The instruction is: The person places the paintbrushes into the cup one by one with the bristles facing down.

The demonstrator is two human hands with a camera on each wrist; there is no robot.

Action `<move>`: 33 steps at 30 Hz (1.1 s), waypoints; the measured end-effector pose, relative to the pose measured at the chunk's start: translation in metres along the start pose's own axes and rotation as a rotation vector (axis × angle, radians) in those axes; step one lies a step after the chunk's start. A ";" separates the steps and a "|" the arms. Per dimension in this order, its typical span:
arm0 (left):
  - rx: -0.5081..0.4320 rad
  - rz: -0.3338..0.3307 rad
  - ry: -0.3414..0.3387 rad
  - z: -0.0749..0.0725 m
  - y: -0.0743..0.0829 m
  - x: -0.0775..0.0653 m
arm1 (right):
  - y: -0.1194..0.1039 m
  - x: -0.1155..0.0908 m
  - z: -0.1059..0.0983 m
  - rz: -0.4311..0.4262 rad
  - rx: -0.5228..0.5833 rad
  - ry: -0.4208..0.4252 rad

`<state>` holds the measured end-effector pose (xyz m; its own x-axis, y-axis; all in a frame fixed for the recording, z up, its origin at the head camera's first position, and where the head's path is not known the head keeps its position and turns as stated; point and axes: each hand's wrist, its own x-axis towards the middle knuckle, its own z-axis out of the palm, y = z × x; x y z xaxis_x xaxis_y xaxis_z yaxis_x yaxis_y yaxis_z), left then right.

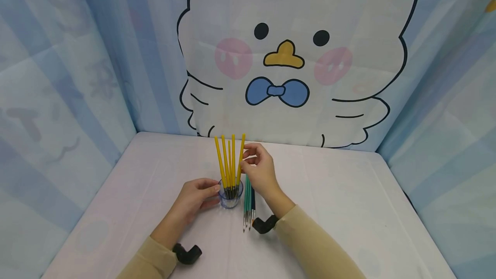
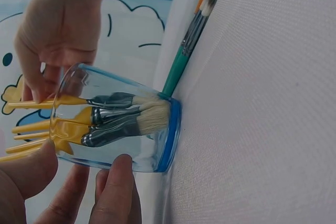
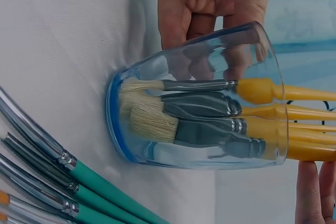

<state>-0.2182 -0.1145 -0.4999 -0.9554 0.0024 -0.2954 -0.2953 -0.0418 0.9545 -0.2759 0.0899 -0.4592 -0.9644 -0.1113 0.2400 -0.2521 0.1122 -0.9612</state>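
Observation:
A clear cup with a blue base (image 1: 229, 204) stands upright on the table, holding several yellow-handled paintbrushes (image 1: 226, 162), bristles down. My left hand (image 1: 195, 196) holds the cup from its left side; the left wrist view shows the thumb by the rim and fingers along the wall. At the cup's right, my right hand (image 1: 264, 173) pinches the upper handle of the rightmost yellow paintbrush (image 1: 242, 150), whose bristles are inside the cup. Several green-handled paintbrushes (image 3: 105, 187) lie on the table right of the cup, with a dark-handled paintbrush (image 1: 253, 199) beside them.
A pale cloth covers the table (image 1: 329, 210). Behind it hangs a curtain (image 1: 217, 7) printed with a cartoon bird, and blue patterned curtains (image 1: 50, 98) close off both sides. Each wrist carries a black device (image 1: 187, 255).

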 end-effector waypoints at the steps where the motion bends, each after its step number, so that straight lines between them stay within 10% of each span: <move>1: -0.001 -0.001 0.000 0.000 0.000 0.000 | 0.001 0.000 0.001 0.005 -0.003 0.000; 33: 0.002 0.004 -0.014 -0.001 -0.001 -0.002 | 0.012 -0.005 0.012 0.094 -0.056 -0.024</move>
<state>-0.2163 -0.1150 -0.4999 -0.9566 0.0161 -0.2908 -0.2913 -0.0403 0.9558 -0.2730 0.0798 -0.4738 -0.9820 -0.1210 0.1453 -0.1654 0.1782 -0.9700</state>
